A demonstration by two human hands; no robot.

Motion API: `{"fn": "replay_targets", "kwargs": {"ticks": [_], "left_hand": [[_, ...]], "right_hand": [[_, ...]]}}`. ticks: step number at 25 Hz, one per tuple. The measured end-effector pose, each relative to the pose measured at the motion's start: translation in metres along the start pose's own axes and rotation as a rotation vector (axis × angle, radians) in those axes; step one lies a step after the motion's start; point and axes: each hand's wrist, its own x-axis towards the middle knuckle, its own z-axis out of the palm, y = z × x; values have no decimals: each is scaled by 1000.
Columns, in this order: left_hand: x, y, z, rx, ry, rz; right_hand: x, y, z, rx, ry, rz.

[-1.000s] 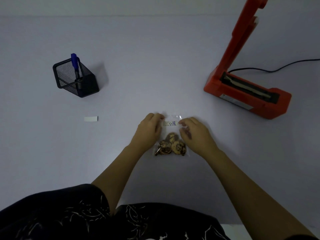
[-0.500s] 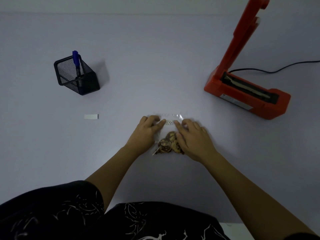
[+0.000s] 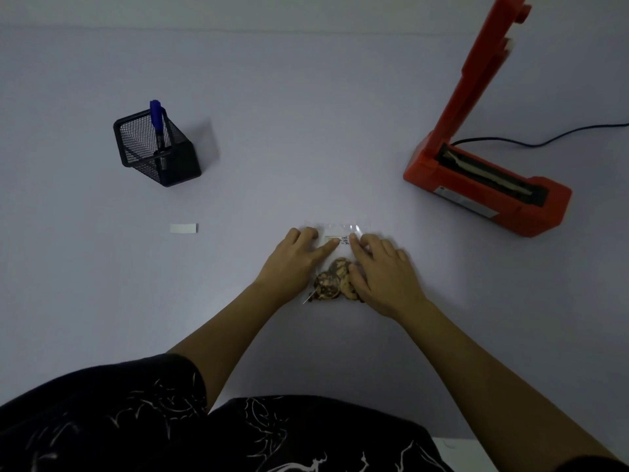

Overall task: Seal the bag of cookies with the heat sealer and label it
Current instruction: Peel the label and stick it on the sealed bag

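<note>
At far left a black wire-mesh pen holder [image 3: 160,149], square-sided, stands on the pale, smooth tabletop [image 3: 306,114]. A blue pen [image 3: 156,119] sticks up out of it, its lower part dim behind the mesh. Nearer, a small white paper strip [image 3: 183,228] lies flat and alone; any marking on it is too small to tell.

At centre lies the clear plastic bag [image 3: 344,228], flat on the tabletop with its glossy far edge catching light. The left hand [image 3: 292,264] rests on the bag's left part with fingers nearly straight, the index fingertip pressing on a small white label [image 3: 335,239] whose print is unreadable. Round brown cookies [image 3: 329,284] with dark patches show through the film at the near end. The right hand [image 3: 384,274] lies flat over the bag's right side, fingers extended, hiding that edge and part of the cookies.

At right sits the orange heat sealer [image 3: 476,199], boxy, its lever raised and cut off by the top edge. A dark cable [image 3: 544,142] runs off to the right. A dark patterned garment [image 3: 136,420] fills the near edge.
</note>
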Motion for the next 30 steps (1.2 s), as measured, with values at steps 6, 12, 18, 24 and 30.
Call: {"fn": "replay_targets", "kwargs": {"ticks": [6,12,18,24,30], "left_hand": [[6,0,1,93,-9,19],[3,-4,4,83,29,11],[-3,-7,-3,155,-15,-41],[-5,-5,-7,95,-51,-94],[2,0,-23,-332,-96,-303]], "right_hand": [[2,-2,-1,-22,-17,10],[2,-1,1,-37,-7,3],[-1,-1,3,-13,36,-12],[1,3,8,-87,37,4],[4,-1,-4,94,-28,20]]}}
